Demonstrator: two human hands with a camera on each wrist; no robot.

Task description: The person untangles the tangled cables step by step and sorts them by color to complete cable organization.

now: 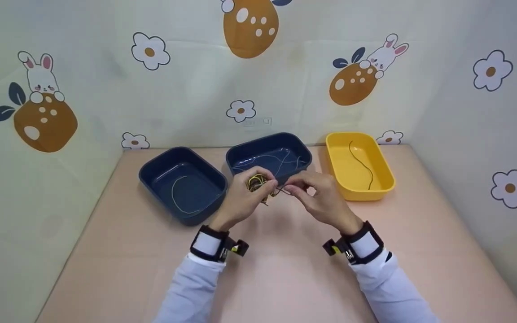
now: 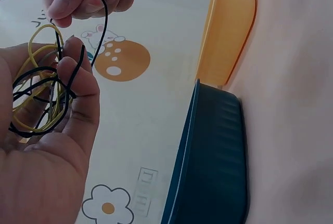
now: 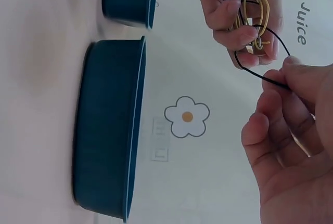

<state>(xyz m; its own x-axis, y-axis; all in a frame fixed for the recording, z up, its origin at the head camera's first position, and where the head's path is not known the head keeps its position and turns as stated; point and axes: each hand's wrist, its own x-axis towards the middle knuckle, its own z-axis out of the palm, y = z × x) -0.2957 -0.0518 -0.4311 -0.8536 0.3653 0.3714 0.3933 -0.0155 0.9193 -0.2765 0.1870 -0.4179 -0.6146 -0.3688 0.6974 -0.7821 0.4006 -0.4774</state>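
Observation:
My left hand (image 1: 246, 194) holds a tangled bundle of thin black and yellow wires (image 2: 39, 96), its fingers curled round the loops. Between thumb and forefinger, my right hand (image 1: 323, 197) pinches a black wire (image 3: 260, 76) that runs out of the bundle. In the right wrist view this wire bends in a loop between the two hands. Both hands are raised in front of the middle blue bin (image 1: 269, 140), overlapping its front side in the head view. Part of the bundle is hidden behind the left fingers.
Several pale wires lie in the middle bin. At the left, another blue bin (image 1: 151, 179) has one yellowish wire (image 1: 173, 193) in it. The yellow bin (image 1: 386, 179) at the right contains one dark wire (image 1: 362, 166). A patterned wall (image 1: 285, 89) stands behind the table (image 1: 281, 278).

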